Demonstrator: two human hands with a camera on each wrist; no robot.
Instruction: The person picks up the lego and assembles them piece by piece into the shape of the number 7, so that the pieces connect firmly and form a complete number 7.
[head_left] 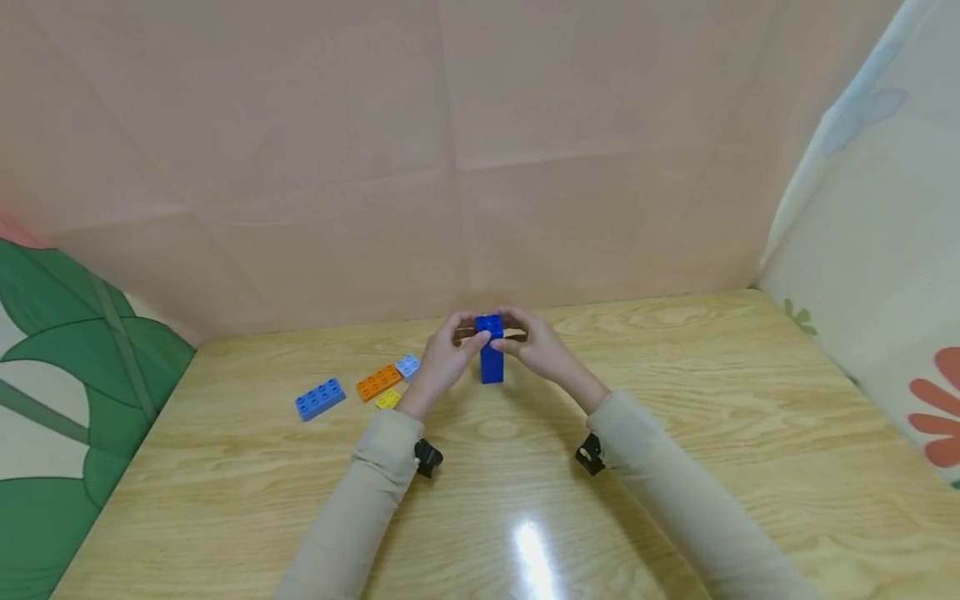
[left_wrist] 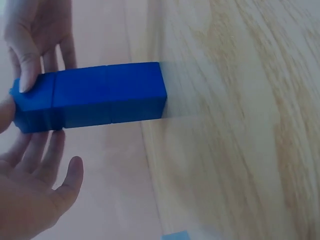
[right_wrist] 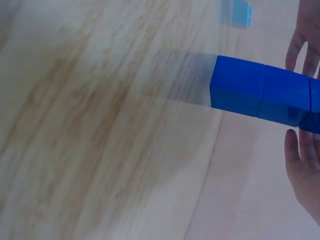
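Item 1, nearest: two beige sleeves, entering from 6 o'clock and converging toward table centre; soft matte cloth.

Item 2: left hand (head_left: pixel 442 358) and right hand (head_left: pixel 542 348), meeting at the top of the blue block tower (head_left: pixel 491 350). The left thumb and fingertips pinch the uppermost block from 9 o'clock; the right fingers curl against it from 3 o'clock. In the left wrist view the palm lies partly open below the tower, only the tips gripping. Both hands sit equally near.

Item 3: the tower itself, at table centre. Smooth glossy plastic, square in section, several blocks stacked with visible seams; long axis upright, base resting on the wood, studs on top. It stands directly between the hands.

Item 4: wooden table (head_left: pixel 675 433), pale grain, lacquered, with a light glare at 6 o'clock.

Item 5: loose bricks at 9 to 10 o'clock of the tower, well apart from it: yellow brick (head_left: pixel 387 399), orange brick (head_left: pixel 378 382), pale blue brick (head_left: pixel 407 366), long blue brick (head_left: pixel 320 398); all flat, studded.

Item 6, farthest: pink creased backdrop (head_left: pixel 480 150).
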